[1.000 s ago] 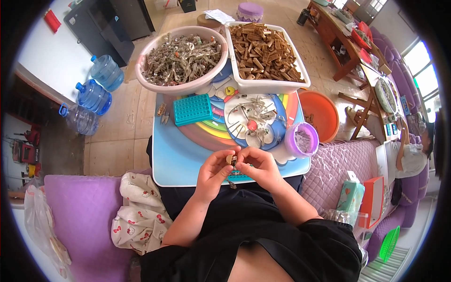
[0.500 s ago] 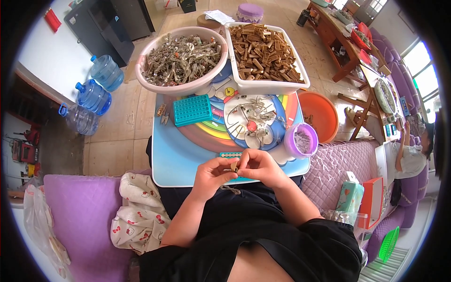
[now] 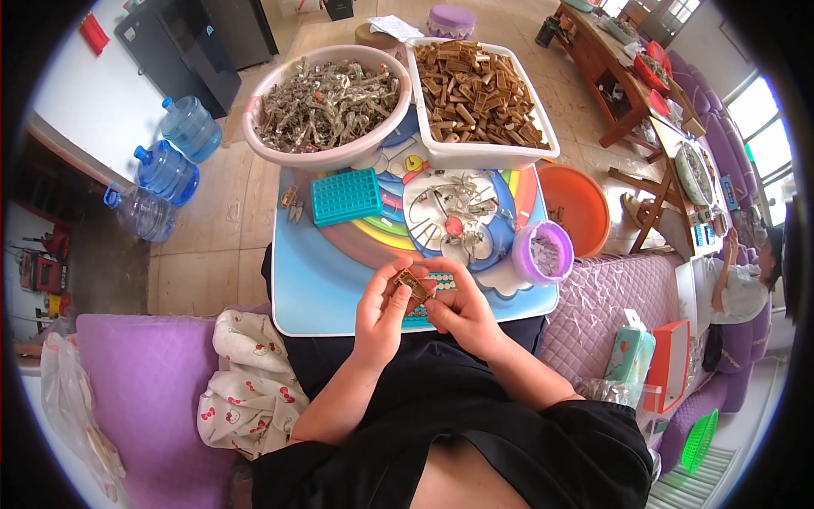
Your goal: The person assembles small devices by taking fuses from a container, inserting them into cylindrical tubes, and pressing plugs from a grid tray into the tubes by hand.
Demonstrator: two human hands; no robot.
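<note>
A small brown wooden clip piece with a metal spring (image 3: 413, 285) is held between both hands just above the near edge of the low pastel blue surface with a rainbow print (image 3: 318, 280). The left hand (image 3: 383, 316) is closed on it from the left, thumb and forefinger pinched narrow about its end, while the right hand (image 3: 460, 312) grips it from the right, the fingers curled in and meeting the piece from below. The two hands are touching or nearly so around the piece.

The step in hand is judged to be assembly: a wooden half and a spring are being pressed together. How far the spring is seated cannot be told, the piece being small and partly covered by the fingers.

Supplies are set farther off on the surface: a round pink plastic basin heaped with grey metal springs (image 3: 326, 103), a white rectangular tub full of brown wooden pieces (image 3: 476, 89) beside it, a teal perforated plastic block (image 3: 345, 196), loose metal springs (image 3: 454, 199) spread on the blue print, and a small lilac cup (image 3: 543, 252) at the right edge. An orange bowl (image 3: 583, 200) stands on the floor beyond.

The next move is judged to call for a firm squeeze with the halves kept aligned, so that the spring does not slip out sideways
</note>
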